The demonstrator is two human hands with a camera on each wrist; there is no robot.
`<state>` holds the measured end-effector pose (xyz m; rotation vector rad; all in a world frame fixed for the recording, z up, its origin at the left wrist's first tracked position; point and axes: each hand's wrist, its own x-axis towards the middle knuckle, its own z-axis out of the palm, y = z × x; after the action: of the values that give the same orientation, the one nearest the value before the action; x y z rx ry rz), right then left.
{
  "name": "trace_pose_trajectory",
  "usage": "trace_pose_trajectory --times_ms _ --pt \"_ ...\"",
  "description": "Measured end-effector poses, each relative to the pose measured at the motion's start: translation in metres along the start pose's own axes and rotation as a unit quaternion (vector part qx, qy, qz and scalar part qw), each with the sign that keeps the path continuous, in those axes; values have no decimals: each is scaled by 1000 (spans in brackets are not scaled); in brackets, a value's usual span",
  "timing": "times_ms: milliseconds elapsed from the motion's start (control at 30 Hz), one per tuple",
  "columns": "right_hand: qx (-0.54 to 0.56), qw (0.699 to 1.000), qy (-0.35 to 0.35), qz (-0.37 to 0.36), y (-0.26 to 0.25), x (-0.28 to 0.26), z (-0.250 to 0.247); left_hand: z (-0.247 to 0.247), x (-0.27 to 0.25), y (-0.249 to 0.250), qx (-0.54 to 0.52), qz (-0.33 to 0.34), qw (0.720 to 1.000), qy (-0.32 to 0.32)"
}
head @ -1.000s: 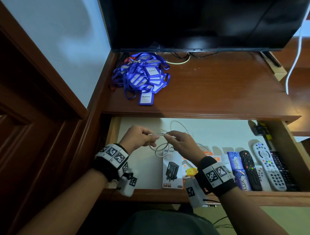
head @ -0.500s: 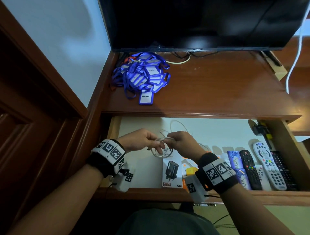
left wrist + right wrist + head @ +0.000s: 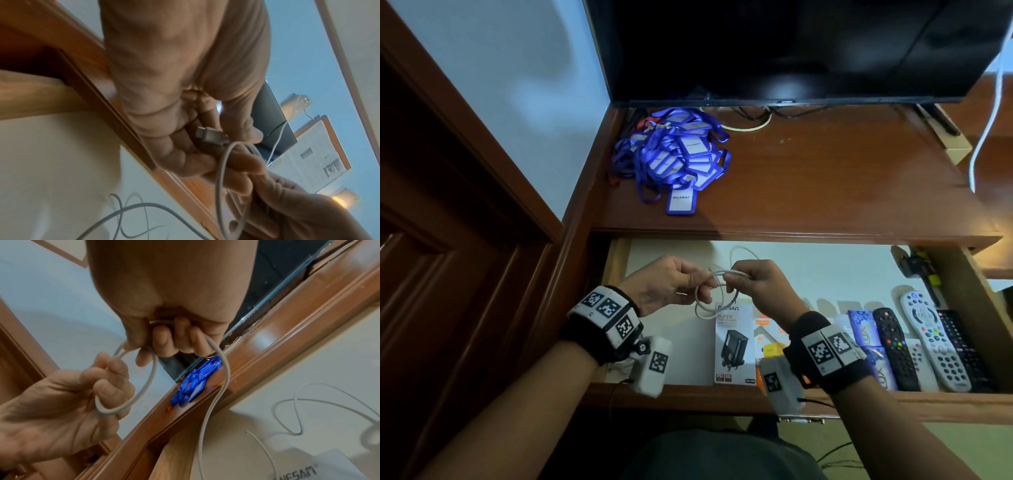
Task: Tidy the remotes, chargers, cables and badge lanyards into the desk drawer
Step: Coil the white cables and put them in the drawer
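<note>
Both hands hold a thin white cable [image 3: 708,295] above the open drawer [image 3: 688,390]. My left hand [image 3: 667,286] pinches one side of a small loop, with the cable's plug [image 3: 209,135] between its fingers. My right hand [image 3: 753,284] grips the other side, the cable [image 3: 141,386] curling through its fingers. More cable [image 3: 308,404] trails onto the white drawer floor. A pile of blue badge lanyards [image 3: 674,157] lies on the desk top at the back left. Several remotes [image 3: 928,342] and a boxed charger [image 3: 734,344] lie in the drawer.
A dark TV [image 3: 791,48] stands at the back of the wooden desk top [image 3: 825,185]. A white cord [image 3: 986,130] hangs at the right. Blue packets [image 3: 866,339] lie beside the remotes. A wooden door frame [image 3: 448,205] borders the left.
The hands have shifted slightly while coiling the cable; the loop between them has been drawn smaller and tighter than a second ago.
</note>
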<state>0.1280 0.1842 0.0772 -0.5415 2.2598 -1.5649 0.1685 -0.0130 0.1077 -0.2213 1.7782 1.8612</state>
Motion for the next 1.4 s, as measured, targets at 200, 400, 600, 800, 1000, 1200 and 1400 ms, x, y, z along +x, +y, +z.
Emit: trace_pose_trajectory --times_ms 200,400,600,800,1000,1200,1400 --pt "95 994 56 18 6 -5 10 -1 -6 -1 -9 17 1000 -12" --pt "114 989 91 -6 12 -6 14 -2 -14 11 -119 66 989 59" --pt "96 987 131 5 11 11 28 -2 -21 31 -286 160 943 50" --pt "66 981 184 12 0 13 50 -7 -29 43 -406 247 876 88" --pt "-76 988 91 -101 -19 8 70 -14 -31 33 -249 333 876 245" --pt "-212 975 -23 -56 -33 9 87 -18 -28 10 51 348 850 393" --pt "-286 953 -97 -34 -45 5 89 -24 -23 -6 255 327 835 362"
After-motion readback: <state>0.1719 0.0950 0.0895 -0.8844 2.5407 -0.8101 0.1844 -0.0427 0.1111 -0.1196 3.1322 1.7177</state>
